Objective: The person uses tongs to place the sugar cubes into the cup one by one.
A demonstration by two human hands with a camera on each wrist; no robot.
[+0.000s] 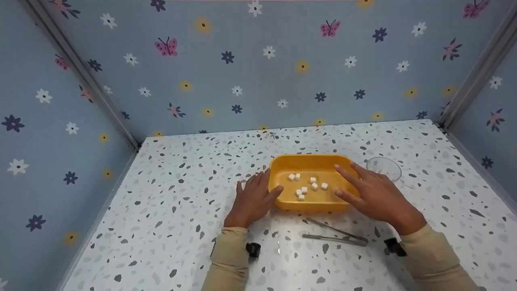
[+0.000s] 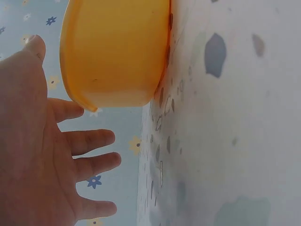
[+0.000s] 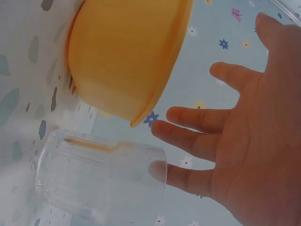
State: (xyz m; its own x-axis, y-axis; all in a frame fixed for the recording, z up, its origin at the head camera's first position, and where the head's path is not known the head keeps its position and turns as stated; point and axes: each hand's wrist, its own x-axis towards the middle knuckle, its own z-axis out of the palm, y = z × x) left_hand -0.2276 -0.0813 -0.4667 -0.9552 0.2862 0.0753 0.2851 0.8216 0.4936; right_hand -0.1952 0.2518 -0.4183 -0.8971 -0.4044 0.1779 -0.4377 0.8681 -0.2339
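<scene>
A yellow plastic tub (image 1: 311,162) stands on the table with several small white cubes (image 1: 314,186) scattered over its floor. At its left end is my left hand (image 1: 252,198), fingers spread and thumb near the rim; the left wrist view shows the index fingertip at or close to the tub's rim (image 2: 80,101). My right hand (image 1: 375,194) hovers about the right end, fingers stretched apart, gripping nothing. Beyond it stands a clear plastic cup (image 3: 103,174), which the little finger overlaps in the right wrist view; whether they touch I cannot tell.
Metal tongs (image 1: 337,239) lie spread in front of the tub, their joined end toward the right. The speckled white table (image 1: 173,210) meets flower-patterned walls (image 1: 250,68) at the back and sides.
</scene>
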